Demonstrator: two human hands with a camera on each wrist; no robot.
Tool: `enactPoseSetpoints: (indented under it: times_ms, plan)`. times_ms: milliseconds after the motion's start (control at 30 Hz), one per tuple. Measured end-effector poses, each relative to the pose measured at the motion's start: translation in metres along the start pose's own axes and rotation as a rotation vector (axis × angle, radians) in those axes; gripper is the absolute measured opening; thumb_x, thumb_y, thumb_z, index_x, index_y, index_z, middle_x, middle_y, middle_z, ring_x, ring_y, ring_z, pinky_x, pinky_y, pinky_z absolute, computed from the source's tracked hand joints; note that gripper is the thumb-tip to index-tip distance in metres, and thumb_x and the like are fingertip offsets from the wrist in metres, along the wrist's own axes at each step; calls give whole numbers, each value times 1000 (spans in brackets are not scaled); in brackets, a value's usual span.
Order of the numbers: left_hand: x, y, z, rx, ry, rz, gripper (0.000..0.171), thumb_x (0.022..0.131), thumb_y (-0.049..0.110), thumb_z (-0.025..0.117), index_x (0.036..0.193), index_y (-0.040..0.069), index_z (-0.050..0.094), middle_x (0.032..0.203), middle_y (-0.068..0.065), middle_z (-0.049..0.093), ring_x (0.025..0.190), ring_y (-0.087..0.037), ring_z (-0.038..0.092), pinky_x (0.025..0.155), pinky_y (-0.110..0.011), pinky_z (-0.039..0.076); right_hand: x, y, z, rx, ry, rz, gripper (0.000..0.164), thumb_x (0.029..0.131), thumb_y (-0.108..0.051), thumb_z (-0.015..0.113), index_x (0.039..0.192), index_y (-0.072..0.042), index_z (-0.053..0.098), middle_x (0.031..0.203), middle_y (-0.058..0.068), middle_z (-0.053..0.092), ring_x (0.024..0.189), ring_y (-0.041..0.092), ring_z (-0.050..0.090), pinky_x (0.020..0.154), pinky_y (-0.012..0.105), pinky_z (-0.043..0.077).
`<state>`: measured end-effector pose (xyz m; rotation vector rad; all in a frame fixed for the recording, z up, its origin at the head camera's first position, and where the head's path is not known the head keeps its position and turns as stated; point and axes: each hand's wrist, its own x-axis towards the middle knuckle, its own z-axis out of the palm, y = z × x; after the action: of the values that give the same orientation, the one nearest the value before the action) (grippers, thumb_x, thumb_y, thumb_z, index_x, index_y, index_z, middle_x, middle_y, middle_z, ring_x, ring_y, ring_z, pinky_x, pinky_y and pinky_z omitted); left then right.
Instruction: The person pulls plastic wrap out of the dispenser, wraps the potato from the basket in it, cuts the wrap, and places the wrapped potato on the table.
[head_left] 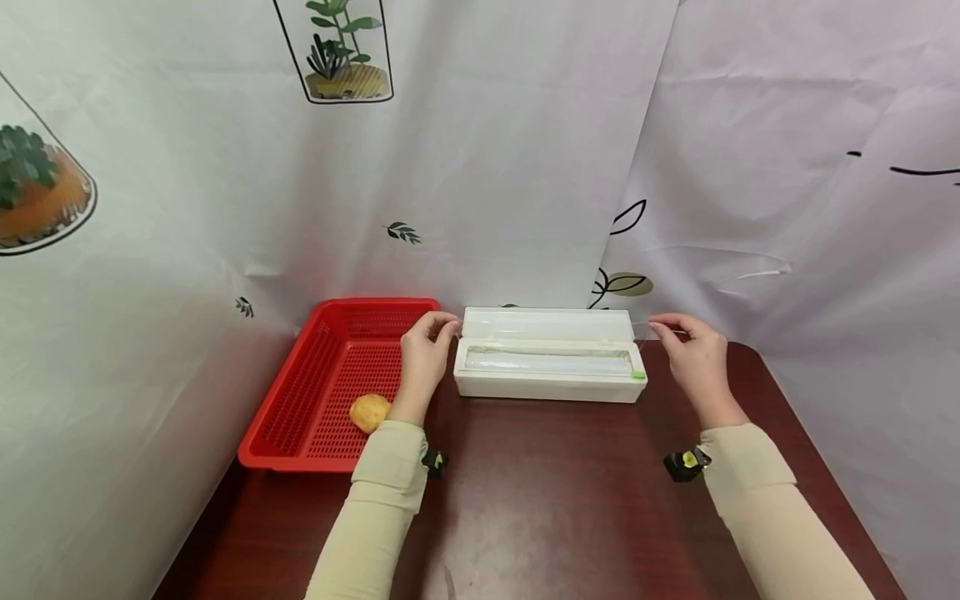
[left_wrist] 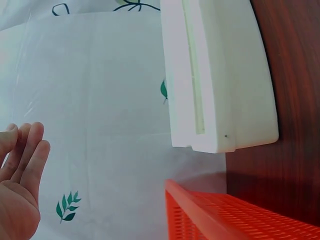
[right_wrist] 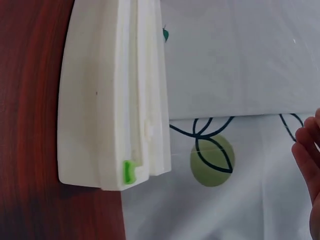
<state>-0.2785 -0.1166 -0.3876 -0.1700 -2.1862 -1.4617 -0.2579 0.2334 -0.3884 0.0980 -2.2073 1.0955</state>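
A long white cling film dispenser (head_left: pixel 547 388) stands on the table with its lid (head_left: pixel 547 323) raised; a pale roll lies behind its slot. At its left end my left hand (head_left: pixel 422 360) pinches the edge of a clear sheet of cling film between thumb and fingertips. Beyond the right end, my right hand (head_left: pixel 697 360) pinches the other side of the cling film (head_left: pixel 642 331). The film is so transparent that its full extent is hard to see. Both wrist views show the hands held off from the dispenser, level with each other.
A red plastic basket (head_left: pixel 262 457) sits left of the dispenser, under my left forearm. Inside it lies a yellowish potato (head_left: pixel 367 412), partly behind the wrist. The dark red wooden table (head_left: pixel 555 500) meets a printed white cloth (head_left: pixel 525 167) at the back and sides.
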Motion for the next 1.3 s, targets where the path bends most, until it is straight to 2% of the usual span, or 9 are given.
enactPoseSetpoints:
  times_ms: [167,533,833,1000,1300]
  plan:
    - [1,6,-4,-21,16,9,8,86,12,65,91,5,68,84,-8,68,77,-16,61,67,-26,48,1,-5,-3,27,21,-17,11,85,-11,67,89,-2,72,87,13,68,72,-10,52,58,9,39]
    - [1,21,-9,-33,59,94,9,85,11,67,91,5,68,83,-7,68,73,-15,60,62,-19,45,4,-16,-14,70,74,-56,9,83,-8,69,88,-1,72,85,7,68,74,-8,54,61,10,39]
    - [1,35,-14,-96,81,152,10,85,10,67,90,2,68,82,-11,68,72,-23,61,61,-18,43,7,-28,-23,107,116,-95,8,80,-1,70,88,1,72,84,6,68,73,-6,55,63,9,40]
    - [0,43,-17,-116,95,173,9,85,10,67,89,2,68,81,-11,69,74,-20,62,62,-18,44,7,-32,-29,137,139,-117,9,79,1,71,87,0,73,83,3,68,73,-5,55,64,9,40]
    - [-3,58,-24,-136,94,190,9,84,6,66,90,-1,68,81,-14,68,71,-11,59,62,-15,43,7,-41,-38,153,166,-162,10,78,3,71,88,5,71,85,11,69,77,-4,58,68,9,42]
